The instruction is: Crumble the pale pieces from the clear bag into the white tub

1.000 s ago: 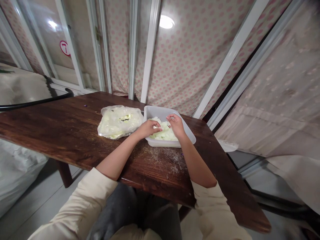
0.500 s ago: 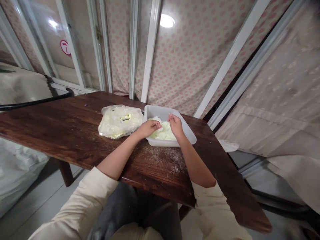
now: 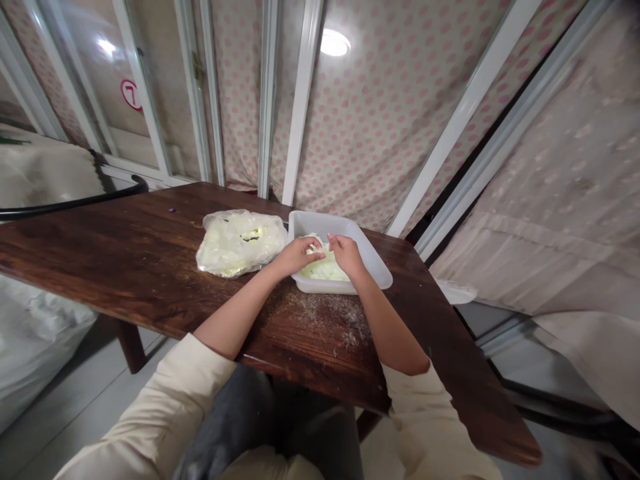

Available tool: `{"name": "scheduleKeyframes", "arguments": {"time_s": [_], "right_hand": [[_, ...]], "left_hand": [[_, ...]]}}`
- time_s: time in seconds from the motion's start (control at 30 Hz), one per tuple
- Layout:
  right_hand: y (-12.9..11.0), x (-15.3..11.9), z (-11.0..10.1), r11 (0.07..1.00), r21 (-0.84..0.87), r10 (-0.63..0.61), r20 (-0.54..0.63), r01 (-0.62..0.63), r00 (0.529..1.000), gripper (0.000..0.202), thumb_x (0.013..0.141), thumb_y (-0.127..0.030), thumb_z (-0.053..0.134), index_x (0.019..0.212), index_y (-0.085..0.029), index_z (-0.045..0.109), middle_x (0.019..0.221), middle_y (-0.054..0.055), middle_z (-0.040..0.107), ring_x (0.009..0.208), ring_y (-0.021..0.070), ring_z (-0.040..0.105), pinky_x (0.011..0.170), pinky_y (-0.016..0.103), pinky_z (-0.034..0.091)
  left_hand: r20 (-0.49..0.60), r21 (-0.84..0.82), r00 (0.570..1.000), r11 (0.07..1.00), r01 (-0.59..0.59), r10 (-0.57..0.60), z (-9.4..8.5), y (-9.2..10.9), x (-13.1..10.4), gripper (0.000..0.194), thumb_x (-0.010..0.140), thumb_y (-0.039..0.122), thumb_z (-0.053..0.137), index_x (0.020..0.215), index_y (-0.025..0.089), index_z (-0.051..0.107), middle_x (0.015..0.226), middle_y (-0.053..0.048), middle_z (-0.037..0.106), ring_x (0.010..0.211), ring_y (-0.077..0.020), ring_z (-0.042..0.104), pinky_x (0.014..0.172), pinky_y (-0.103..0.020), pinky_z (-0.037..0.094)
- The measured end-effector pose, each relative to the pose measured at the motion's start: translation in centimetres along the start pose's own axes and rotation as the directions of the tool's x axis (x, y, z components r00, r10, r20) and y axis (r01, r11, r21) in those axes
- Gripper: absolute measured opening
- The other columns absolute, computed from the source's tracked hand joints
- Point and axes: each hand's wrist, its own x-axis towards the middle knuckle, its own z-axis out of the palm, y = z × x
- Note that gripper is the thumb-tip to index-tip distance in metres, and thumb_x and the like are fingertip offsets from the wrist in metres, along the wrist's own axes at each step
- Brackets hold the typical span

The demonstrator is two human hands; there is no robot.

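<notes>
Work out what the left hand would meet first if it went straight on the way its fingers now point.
Most likely the right hand, close by over the white tub, though their depths are hard to judge.

The left hand (image 3: 295,257) and right hand (image 3: 347,255) hide part of the pale heap (image 3: 327,268) in the tub (image 3: 376,267); what their fingers pinch is too small to tell. Cloudy plastic (image 3: 235,243) blurs its contents. A purple speck (image 3: 172,210) is too tiny to identify. The left edge cuts off the bench (image 3: 150,267) and white sack (image 3: 40,347); the bottom edge crops both sleeves (image 3: 165,387).
</notes>
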Motion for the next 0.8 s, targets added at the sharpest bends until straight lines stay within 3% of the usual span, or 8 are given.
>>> {"name": "scheduleKeyframes", "arguments": {"time_s": [0.13,0.23,0.37,0.5,0.67,0.8], "right_hand": [[-0.82,-0.40,-0.36,0.995,-0.077,0.071,0.051,-0.067,0.996,0.054,0.086,-0.059,0.026,0.054,-0.020,0.045,0.051,0.001,0.044,0.053,0.0143,0.042,0.056,0.027,0.027],[-0.96,-0.53,-0.46,0.994,-0.097,0.048,0.075,-0.040,0.996,0.053,0.086,-0.059,0.026,0.060,-0.019,0.049,0.058,0.003,0.051,0.060,0.0156,0.046,0.059,0.028,0.030],[-0.61,-0.45,-0.13,0.998,0.061,-0.046,0.217,0.034,0.975,0.050,0.085,-0.058,0.030,0.071,-0.017,0.055,0.071,0.004,0.057,0.069,0.0158,0.049,0.067,0.027,0.035],[-0.48,-0.19,0.20,0.969,0.248,-0.066,0.338,-0.021,0.939,0.051,0.081,-0.061,0.036,0.073,-0.015,0.056,0.063,0.002,0.051,0.065,0.0140,0.046,0.065,0.026,0.036],[-0.63,0.05,0.15,0.936,0.352,-0.114,0.358,-0.021,0.927,0.046,0.077,-0.058,0.043,0.074,-0.014,0.057,0.057,-0.002,0.042,0.061,0.0123,0.041,0.059,0.024,0.034],[-0.59,0.06,0.20,0.947,0.321,-0.130,0.353,0.010,0.926,0.042,0.080,-0.052,0.041,0.072,-0.015,0.057,0.060,-0.001,0.046,0.062,0.0124,0.043,0.061,0.025,0.035]], "left_hand": [[0.044,0.001,0.999,1.000,-0.022,0.022,0.00,-0.13,-0.01,0.033,0.080,0.044,0.050,0.077,0.014,0.063,0.070,0.000,0.058,0.065,-0.0109,0.046,0.065,-0.024,0.035],[0.050,-0.011,0.999,1.000,-0.018,0.019,0.00,-0.17,-0.01,0.038,0.080,0.047,0.047,0.075,0.013,0.063,0.065,0.001,0.056,0.062,-0.0106,0.045,0.062,-0.024,0.035],[0.034,-0.006,0.999,0.999,-0.038,0.038,-0.05,-0.20,0.01,0.041,0.082,0.049,0.045,0.072,0.013,0.061,0.061,0.001,0.053,0.061,-0.0114,0.044,0.060,-0.024,0.036],[0.006,0.005,0.999,0.999,-0.043,0.043,-0.06,-0.23,-0.01,0.039,0.084,0.048,0.042,0.074,0.014,0.058,0.065,0.000,0.052,0.063,-0.0117,0.045,0.062,-0.025,0.037],[0.008,0.008,1.000,1.000,-0.016,0.016,-0.04,-0.19,-0.15,0.035,0.085,0.046,0.040,0.074,0.015,0.053,0.061,0.002,0.045,0.059,-0.0114,0.043,0.058,-0.024,0.035],[0.042,-0.001,0.999,1.000,-0.017,0.017,-0.14,-0.20,-0.17,0.036,0.086,0.046,0.040,0.076,0.015,0.054,0.065,0.000,0.049,0.063,-0.0123,0.045,0.061,-0.025,0.036]]}}
